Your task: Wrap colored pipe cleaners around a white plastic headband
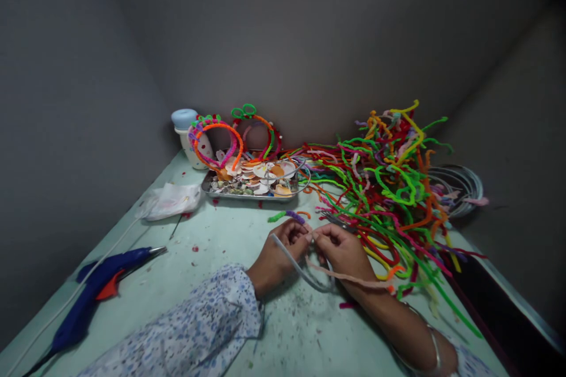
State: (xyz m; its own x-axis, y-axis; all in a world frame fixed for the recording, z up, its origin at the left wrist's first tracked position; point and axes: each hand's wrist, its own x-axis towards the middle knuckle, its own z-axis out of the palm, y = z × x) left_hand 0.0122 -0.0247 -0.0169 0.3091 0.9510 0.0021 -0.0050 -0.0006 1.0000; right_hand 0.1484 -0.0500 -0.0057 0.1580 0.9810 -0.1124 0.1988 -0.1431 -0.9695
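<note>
My left hand (283, 253) is closed in a pinch, its thumb and fingertips meeting those of my right hand (342, 250). Between the hands is a thin greyish headband (295, 264); one end stands free over the left hand and the curve runs below, passing behind the right fingers. A pale pink pipe cleaner (349, 277) trails from the fingertips toward the right wrist. The exact spot pinched is mostly hidden by the fingers. Just beyond the left hand shows a green and purple fuzzy strip (285, 215), with a short orange piece (303, 213) near it.
Behind the hands stands a metal tray (247, 196) of shells, with decorated headbands (219, 144) on it. A heap of coloured pipe cleaners (389, 182) spreads at right, beside coiled wire (469, 188). At left lie a blue glue gun (95, 288) and plastic bag (170, 200); a blue-lidded jar (186, 135) stands behind.
</note>
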